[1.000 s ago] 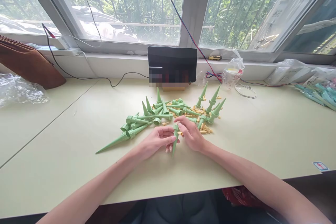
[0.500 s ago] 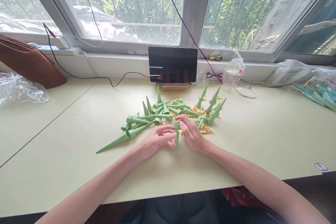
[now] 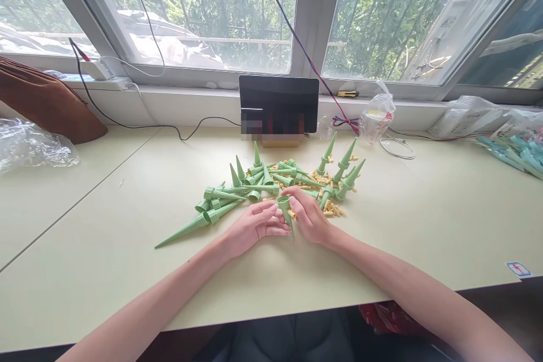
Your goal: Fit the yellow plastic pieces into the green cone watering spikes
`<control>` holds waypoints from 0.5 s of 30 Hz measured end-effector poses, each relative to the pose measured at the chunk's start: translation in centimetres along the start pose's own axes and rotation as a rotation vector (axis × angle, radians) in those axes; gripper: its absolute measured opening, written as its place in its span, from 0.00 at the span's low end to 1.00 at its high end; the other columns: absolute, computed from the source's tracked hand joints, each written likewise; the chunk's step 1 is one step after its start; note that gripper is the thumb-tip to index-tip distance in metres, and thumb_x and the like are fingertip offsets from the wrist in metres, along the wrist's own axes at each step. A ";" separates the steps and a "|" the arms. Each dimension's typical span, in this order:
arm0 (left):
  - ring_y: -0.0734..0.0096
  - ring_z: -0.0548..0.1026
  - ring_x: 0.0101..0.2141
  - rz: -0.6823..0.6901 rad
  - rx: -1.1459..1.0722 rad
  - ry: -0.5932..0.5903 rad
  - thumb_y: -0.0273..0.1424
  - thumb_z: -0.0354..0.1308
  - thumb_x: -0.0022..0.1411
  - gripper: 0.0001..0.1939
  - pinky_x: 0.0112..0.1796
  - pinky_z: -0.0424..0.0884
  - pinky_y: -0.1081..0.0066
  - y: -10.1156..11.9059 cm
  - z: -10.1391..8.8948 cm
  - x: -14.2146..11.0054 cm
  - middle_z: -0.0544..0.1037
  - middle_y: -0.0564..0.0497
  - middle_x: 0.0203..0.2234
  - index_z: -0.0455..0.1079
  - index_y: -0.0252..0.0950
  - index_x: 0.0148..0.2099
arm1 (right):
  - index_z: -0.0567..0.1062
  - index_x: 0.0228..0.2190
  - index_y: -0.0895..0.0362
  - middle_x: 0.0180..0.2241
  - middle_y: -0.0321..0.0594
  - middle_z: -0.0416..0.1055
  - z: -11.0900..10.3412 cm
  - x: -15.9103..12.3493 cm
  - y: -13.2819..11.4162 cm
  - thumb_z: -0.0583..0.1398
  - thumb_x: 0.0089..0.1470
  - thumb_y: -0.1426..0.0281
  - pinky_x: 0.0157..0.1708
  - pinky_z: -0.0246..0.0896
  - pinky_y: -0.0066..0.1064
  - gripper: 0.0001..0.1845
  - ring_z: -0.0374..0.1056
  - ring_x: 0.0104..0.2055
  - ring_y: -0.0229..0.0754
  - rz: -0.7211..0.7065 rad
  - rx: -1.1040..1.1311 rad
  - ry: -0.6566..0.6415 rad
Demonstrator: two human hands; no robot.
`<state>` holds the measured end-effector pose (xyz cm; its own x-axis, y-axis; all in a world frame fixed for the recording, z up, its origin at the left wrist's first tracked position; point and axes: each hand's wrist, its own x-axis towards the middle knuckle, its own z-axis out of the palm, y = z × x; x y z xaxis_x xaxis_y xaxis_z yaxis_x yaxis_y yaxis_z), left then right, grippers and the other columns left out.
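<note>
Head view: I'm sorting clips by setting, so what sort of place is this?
Probably an indoor workspace, home or workshop unclear: a long table beside windows, piled green cones, and a tablet standing at the back.

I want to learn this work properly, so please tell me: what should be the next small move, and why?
Perhaps the right hand should turn the green cone tip-up: its open end faces up, a yellow peg appears to jut from its side, and the upright cones at right show similar pegs, tips up.
</note>
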<state>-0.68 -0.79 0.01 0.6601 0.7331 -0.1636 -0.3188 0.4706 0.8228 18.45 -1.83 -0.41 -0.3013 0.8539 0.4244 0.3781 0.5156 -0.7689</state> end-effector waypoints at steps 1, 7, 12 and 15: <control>0.60 0.80 0.36 -0.001 -0.004 -0.005 0.36 0.65 0.60 0.12 0.43 0.76 0.61 0.0 0.0 0.0 0.77 0.47 0.33 0.72 0.31 0.40 | 0.68 0.44 0.56 0.21 0.30 0.55 0.0 0.0 0.0 0.44 0.67 0.68 0.31 0.53 0.31 0.15 0.57 0.24 0.38 -0.005 0.003 -0.004; 0.58 0.81 0.36 -0.007 -0.004 0.001 0.38 0.62 0.64 0.13 0.42 0.76 0.59 0.1 0.0 0.0 0.78 0.44 0.33 0.72 0.31 0.41 | 0.68 0.44 0.57 0.21 0.30 0.54 -0.1 0.0 0.2 0.43 0.67 0.67 0.31 0.53 0.30 0.16 0.55 0.24 0.37 -0.015 0.034 -0.013; 0.57 0.81 0.36 -0.001 -0.010 0.003 0.38 0.64 0.62 0.13 0.42 0.76 0.60 0.1 0.1 0.0 0.79 0.44 0.34 0.73 0.31 0.40 | 0.67 0.44 0.55 0.21 0.30 0.56 -0.2 0.0 0.4 0.42 0.68 0.65 0.30 0.53 0.31 0.17 0.56 0.24 0.38 0.020 0.049 -0.023; 0.58 0.81 0.37 0.014 -0.018 -0.001 0.38 0.64 0.62 0.13 0.43 0.76 0.60 0.0 0.0 0.0 0.80 0.44 0.34 0.73 0.32 0.41 | 0.67 0.43 0.55 0.21 0.31 0.58 -0.2 0.0 0.4 0.41 0.68 0.65 0.30 0.53 0.32 0.17 0.56 0.23 0.39 0.033 0.070 -0.031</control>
<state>-0.70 -0.75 0.02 0.6561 0.7392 -0.1519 -0.3399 0.4692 0.8151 18.74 -1.56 -0.64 -0.3176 0.8669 0.3842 0.3263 0.4804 -0.8141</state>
